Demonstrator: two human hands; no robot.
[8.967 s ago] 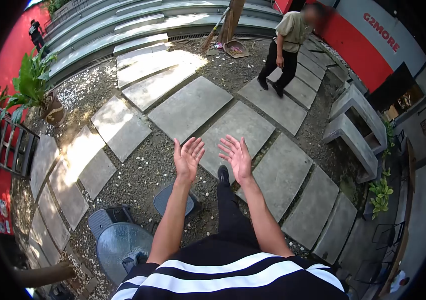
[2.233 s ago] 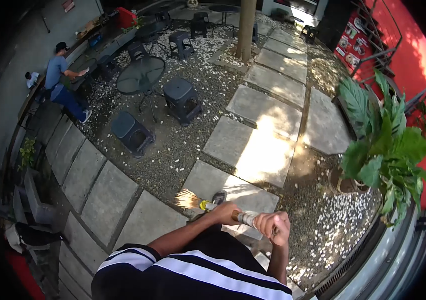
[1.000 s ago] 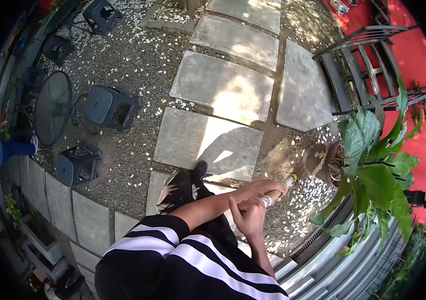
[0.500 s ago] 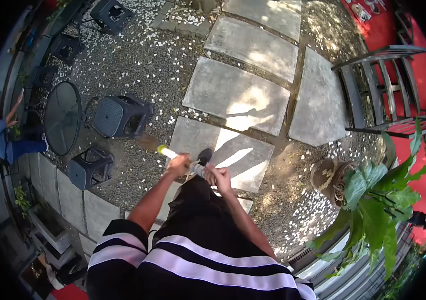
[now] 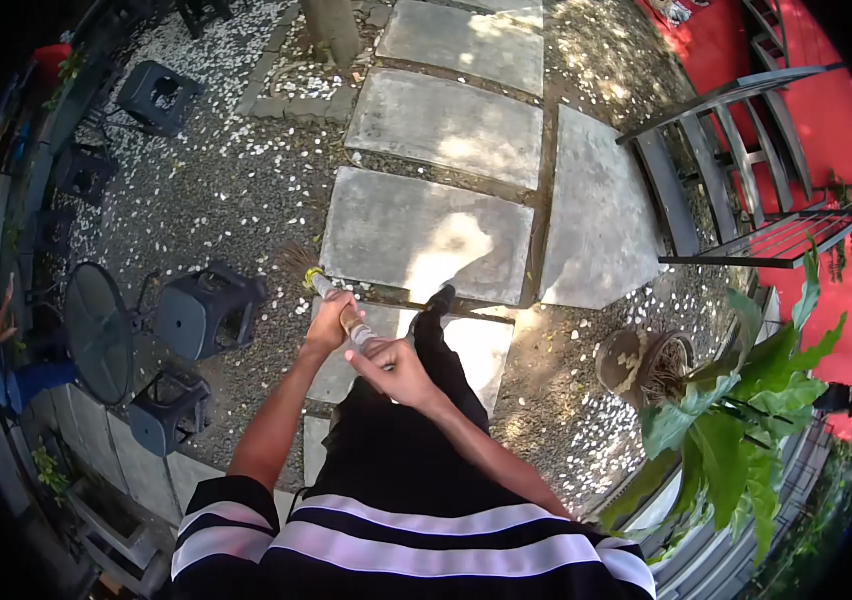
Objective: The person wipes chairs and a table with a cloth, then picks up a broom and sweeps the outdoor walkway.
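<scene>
A stick broom (image 5: pixel 354 322) slants across the space before my body, its thin brown bristles (image 5: pixel 296 258) pointing away to the upper left over the gravel. Yellow binding circles the broom where the bristles meet the pale handle. My left hand (image 5: pixel 329 320) is wrapped around the handle nearer the bristles. Closer to my body, my right hand (image 5: pixel 394 370) is closed on the rear part of the handle, with its thumb lying out to the left. The rear end of the handle is hidden by that hand.
Concrete slabs (image 5: pixel 426 225) run ahead through gravel. To the left stand dark plastic stools (image 5: pixel 208 310) and a round glass table (image 5: pixel 99 333), with a person (image 5: pixel 11 365) beyond. On the right are a slatted bench (image 5: pixel 736 170) and a potted plant (image 5: pixel 636 365).
The broom and both hands have shifted slightly left in view, and the broom is steeper. My right thumb now sticks out. One foot shows farther forward, and the surroundings have shifted.
</scene>
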